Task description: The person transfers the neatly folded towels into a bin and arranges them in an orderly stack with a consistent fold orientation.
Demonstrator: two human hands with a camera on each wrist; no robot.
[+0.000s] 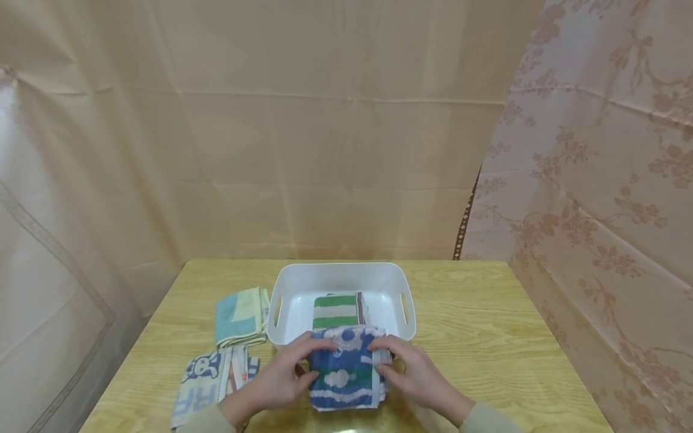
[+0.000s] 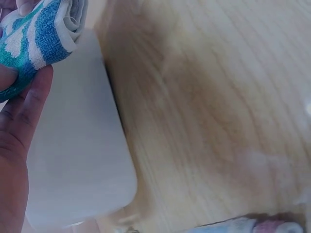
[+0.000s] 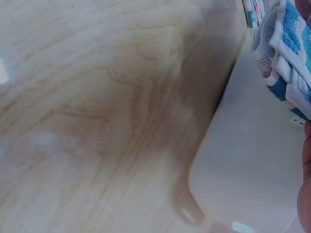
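Observation:
A folded blue, green and white towel (image 1: 342, 376) is held up in front of the white plastic basket (image 1: 337, 270), covering part of its near side. My left hand (image 1: 287, 373) grips the towel's left edge, thumb in front. At the opposite edge my right hand (image 1: 417, 370) pinches it the same way. In the left wrist view the towel (image 2: 48, 36) shows a thick rolled fold above the fingers. The right wrist view shows its layered white edges (image 3: 286, 68). Inside the basket lies a folded green-and-white striped towel (image 1: 334, 311).
Left of the basket lies a folded teal and pale yellow towel (image 1: 240, 316). Nearer the front left is a folded towel with a dark blue animal print (image 1: 203, 379), partly behind the left forearm. The wooden table (image 1: 487, 337) ends at hanging curtains (image 1: 346, 150) behind.

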